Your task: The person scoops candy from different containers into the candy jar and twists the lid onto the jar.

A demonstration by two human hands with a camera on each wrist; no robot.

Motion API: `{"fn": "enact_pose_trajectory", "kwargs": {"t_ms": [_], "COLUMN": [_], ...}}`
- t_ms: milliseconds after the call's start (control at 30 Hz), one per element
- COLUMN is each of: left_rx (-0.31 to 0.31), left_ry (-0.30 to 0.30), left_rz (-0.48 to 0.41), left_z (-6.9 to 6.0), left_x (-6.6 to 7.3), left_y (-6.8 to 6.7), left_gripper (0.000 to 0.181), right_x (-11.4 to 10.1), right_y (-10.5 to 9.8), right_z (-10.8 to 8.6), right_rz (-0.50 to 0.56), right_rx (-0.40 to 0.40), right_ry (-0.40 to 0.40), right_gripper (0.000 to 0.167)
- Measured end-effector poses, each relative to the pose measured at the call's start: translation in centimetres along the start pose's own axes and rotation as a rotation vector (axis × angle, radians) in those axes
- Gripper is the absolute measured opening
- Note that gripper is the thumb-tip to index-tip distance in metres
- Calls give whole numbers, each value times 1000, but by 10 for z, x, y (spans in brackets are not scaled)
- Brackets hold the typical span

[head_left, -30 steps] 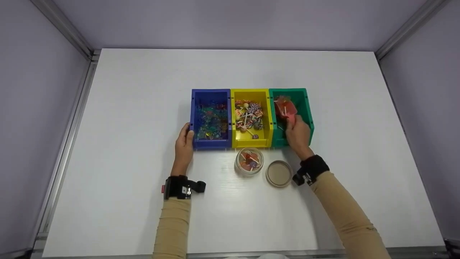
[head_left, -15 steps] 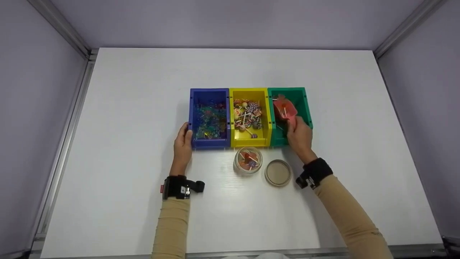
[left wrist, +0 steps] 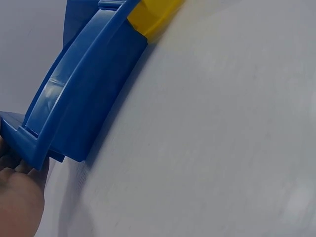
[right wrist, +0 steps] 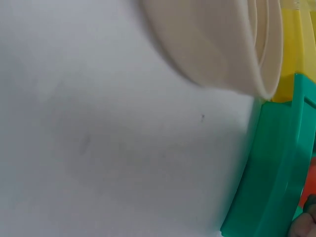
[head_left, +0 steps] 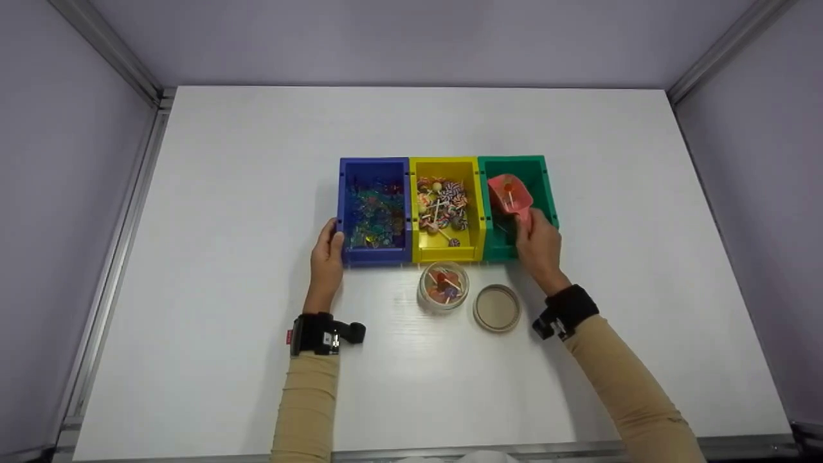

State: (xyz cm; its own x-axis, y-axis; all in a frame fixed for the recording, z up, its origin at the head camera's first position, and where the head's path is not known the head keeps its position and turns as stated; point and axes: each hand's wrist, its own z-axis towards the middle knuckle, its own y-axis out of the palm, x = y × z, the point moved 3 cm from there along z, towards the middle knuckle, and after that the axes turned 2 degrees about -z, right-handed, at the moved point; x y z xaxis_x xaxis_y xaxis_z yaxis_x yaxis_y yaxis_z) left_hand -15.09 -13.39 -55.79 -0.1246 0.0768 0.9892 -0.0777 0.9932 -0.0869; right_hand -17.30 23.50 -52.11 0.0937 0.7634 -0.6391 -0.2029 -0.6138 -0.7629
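Observation:
In the head view, my right hand [head_left: 539, 247] grips the handle of a pink scoop [head_left: 522, 204] over the green bin [head_left: 539, 168]. A red lollipop with a white stick [head_left: 509, 190] lies in the scoop. My left hand [head_left: 326, 260] holds the front left corner of the blue bin [head_left: 378, 257], which contains clear coloured pieces. Between these two stands the yellow bin [head_left: 447, 254] with swirled lollipops [head_left: 453, 193]. The right wrist view catches only part of my right hand [right wrist: 303, 224] beside the green bin's wall.
An uncapped glass jar [head_left: 443, 305] with lollipops and orange-red pieces stands in front of the yellow bin. To its right lies a round beige lid [head_left: 497, 308]. All rests on a white table [head_left: 225, 270] with walls at the back and sides.
The scoop's far edge now shows, where reddish pieces showed beyond it before. My right hand has shifted slightly to the right. My left hand stays on the blue bin.

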Motion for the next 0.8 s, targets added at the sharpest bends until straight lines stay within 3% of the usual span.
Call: {"fn": "enact_pose_trajectory", "kwargs": {"t_ms": [233,600,800], "left_rx": [22,78,98], "left_ry": [23,-2,1], "left_rz": [-18,2,-8], "left_z": [0,-2,-4], "left_x": [1,2,2], "left_y": [2,7,8], "left_gripper": [49,48,48], "right_x": [0,3,4], "right_y": [-5,-15,-19], "right_z": [-2,-14,-18], "right_rz": [8,19,23], "right_rx": [-12,-37,-2], "right_ry": [-2,-9,-69], "right_gripper": [33,32,30]}}
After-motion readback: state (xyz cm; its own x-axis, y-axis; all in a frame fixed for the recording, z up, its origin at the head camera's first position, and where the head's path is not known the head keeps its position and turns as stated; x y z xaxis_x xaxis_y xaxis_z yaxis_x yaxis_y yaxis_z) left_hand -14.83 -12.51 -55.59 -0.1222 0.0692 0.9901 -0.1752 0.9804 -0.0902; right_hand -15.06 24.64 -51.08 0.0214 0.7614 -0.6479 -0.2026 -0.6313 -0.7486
